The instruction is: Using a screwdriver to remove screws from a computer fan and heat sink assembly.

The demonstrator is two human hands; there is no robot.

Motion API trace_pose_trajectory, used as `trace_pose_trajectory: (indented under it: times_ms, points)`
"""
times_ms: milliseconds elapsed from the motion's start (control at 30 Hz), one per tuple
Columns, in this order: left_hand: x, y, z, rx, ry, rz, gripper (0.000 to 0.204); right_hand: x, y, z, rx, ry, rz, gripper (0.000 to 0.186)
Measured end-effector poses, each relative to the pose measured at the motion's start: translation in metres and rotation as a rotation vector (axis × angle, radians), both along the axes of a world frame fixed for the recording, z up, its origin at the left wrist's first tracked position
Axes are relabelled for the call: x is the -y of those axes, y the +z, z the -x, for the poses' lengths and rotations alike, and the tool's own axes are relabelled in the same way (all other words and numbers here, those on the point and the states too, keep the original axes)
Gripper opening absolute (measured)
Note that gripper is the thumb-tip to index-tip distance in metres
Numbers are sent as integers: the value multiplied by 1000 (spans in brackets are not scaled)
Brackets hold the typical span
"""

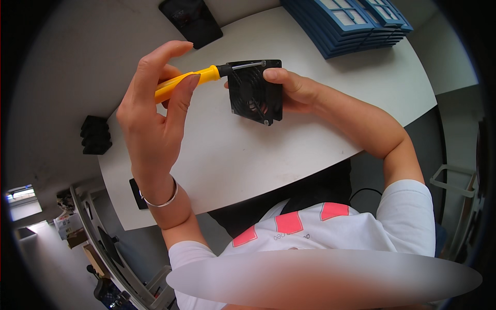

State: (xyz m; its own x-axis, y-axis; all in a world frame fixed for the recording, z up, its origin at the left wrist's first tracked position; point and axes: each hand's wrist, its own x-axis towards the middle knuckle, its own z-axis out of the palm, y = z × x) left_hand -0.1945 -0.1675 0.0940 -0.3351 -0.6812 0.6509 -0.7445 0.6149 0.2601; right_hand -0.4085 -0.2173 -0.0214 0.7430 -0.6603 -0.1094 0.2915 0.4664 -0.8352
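Note:
My left hand (157,106) grips a screwdriver (188,82) with a yellow handle and black collar. Its thumb presses along the handle, and the index finger is raised and curved above it. The metal shaft runs to the right, its tip at a screw in the upper right corner of a square black cooling fan (252,95). Around the fan's right side my right hand (294,90) is closed, thumb on the front edge; its other fingers are mostly hidden behind. The fan is held tilted above the white table (243,165). Screws also show at its lower corners.
A stack of blue-framed panels (356,33) stands at the far right of the table. A flat black object (191,21) lies at the far edge. Several black blocks (96,135) sit at the left. Beneath my left wrist, a dark flat thing (137,194) partly shows.

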Motion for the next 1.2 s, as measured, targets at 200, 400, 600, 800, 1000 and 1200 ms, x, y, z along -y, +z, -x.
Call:
trace_pose_trajectory:
  times_ms: [200,400,600,800,1000,1200]
  points:
    - [0,-1,3,-75,-163,63,24,-2,3,-1,5,14,24,87]
    - [-6,0,-5,-29,135,-187,26,3,-2,-3,50,-2,2,87]
    - [4,-3,1,-75,-59,5,27,3,0,0,56,12,-35,77]
    - [-2,2,-6,-181,53,-178,23,0,2,1,44,44,-30,71]
    - [7,-7,-4,-115,-60,-29,30,1,2,-4,-4,-8,-22,93]
    - [-2,5,-9,-140,68,-295,20,1,-1,0,-12,-10,6,93]
